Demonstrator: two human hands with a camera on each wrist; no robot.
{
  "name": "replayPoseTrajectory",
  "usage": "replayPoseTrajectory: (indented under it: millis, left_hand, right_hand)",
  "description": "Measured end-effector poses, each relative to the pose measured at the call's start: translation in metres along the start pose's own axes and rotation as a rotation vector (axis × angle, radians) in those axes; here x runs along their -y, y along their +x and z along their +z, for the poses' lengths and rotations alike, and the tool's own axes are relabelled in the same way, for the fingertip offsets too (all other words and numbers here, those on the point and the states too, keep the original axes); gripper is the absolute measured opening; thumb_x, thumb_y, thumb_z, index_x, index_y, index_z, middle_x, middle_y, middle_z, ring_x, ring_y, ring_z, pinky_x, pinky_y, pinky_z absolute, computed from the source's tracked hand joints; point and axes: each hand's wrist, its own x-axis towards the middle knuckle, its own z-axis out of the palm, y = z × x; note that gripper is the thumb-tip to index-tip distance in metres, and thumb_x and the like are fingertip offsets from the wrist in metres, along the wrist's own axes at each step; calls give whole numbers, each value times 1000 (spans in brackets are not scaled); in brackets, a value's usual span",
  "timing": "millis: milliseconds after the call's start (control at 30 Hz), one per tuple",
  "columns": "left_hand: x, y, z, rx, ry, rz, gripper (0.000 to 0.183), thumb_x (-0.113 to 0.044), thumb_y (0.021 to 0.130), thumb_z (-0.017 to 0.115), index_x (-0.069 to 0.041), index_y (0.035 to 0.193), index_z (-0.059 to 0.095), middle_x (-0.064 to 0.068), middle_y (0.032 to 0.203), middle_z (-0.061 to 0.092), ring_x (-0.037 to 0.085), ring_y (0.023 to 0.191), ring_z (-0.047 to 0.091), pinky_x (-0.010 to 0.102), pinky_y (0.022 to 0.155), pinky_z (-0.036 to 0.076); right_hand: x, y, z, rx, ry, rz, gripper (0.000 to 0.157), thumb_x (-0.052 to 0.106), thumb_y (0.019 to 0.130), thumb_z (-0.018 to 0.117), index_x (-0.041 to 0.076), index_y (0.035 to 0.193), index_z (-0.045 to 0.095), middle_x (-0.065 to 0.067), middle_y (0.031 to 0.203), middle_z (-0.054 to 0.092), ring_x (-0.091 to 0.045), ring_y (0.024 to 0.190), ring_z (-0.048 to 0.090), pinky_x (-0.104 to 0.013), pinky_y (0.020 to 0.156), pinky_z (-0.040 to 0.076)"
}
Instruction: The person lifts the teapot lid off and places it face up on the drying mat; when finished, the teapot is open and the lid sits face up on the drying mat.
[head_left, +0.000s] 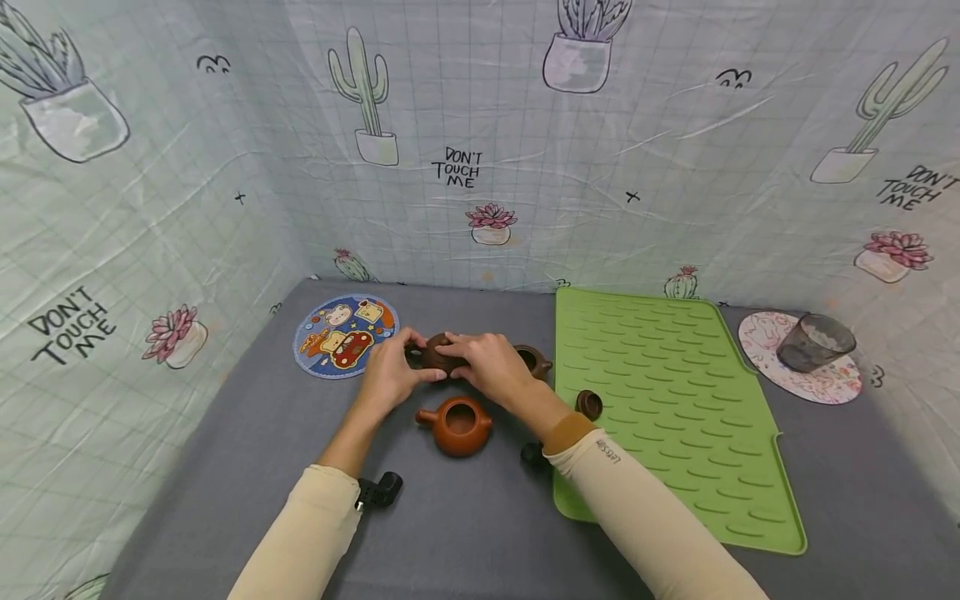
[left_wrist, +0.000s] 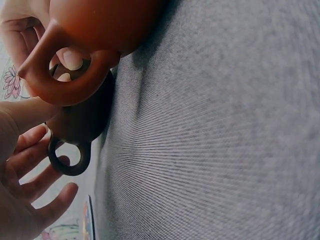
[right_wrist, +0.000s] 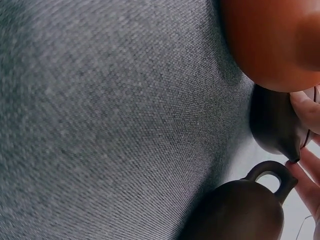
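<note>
In the head view a dark brown teapot (head_left: 433, 357) stands between both hands, partly covered by fingers. My left hand (head_left: 390, 371) holds it at the handle side, thumb in front and other fingers behind its ring handle (left_wrist: 70, 170). My right hand (head_left: 491, 362) grips the spout side, thumb against the upper body (right_wrist: 272, 122). Nearer to me sits an orange-brown teapot (head_left: 461, 429), lidless, with its handle toward the left. A second dark teapot (head_left: 531, 360) is half hidden behind the right hand, its opening uncovered.
A green ridged mat (head_left: 667, 367) lies on the right, bearing a small dark brown lid-like piece (head_left: 588, 404). Beyond it a smoky glass (head_left: 816, 343) stands on a pink patterned coaster (head_left: 765, 333). A round blue cartoon mat (head_left: 311, 342) lies at the back left.
</note>
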Motion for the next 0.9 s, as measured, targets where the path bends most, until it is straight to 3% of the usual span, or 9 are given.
replayPoseTrajectory:
  millis: [400, 667, 800, 900]
  left_hand:
    - [-1, 2, -2, -17, 6, 9, 52, -32, 73, 93, -10, 112, 66, 14, 123, 71, 36, 115, 66, 51, 99, 51]
    - [-2, 0, -2, 3, 10, -10, 54, -32, 73, 93, -10, 114, 66, 13, 123, 72, 34, 114, 66, 49, 97, 51]
    - [-3, -1, -2, 7, 6, 8, 54, -31, 74, 93, -10, 115, 65, 15, 125, 71, 35, 114, 66, 50, 97, 51]
    - [-2, -2, -3, 8, -3, 29, 52, -30, 75, 93, -10, 114, 66, 14, 123, 71, 35, 113, 66, 51, 97, 51]
  right_hand:
    - [-1, 6, -9, 59, 10, 38, 47, 21, 89, 79, 24, 134, 68, -6, 144, 63, -26, 80, 74, -32, 67, 60]
    - [-9, 5, -10, 23, 145, 49, 47, 19, 88, 80, 19, 134, 69, -5, 140, 66, -22, 80, 74, -24, 63, 56]
    - [-12, 4, -10, 5, 204, 63, 44, 18, 88, 80, 18, 132, 70, -6, 138, 68, -20, 68, 70, -19, 54, 47]
    - [-13, 4, -11, -11, 217, 57, 43, 18, 88, 80, 17, 131, 71, -6, 136, 69, -22, 72, 71, -19, 57, 48]
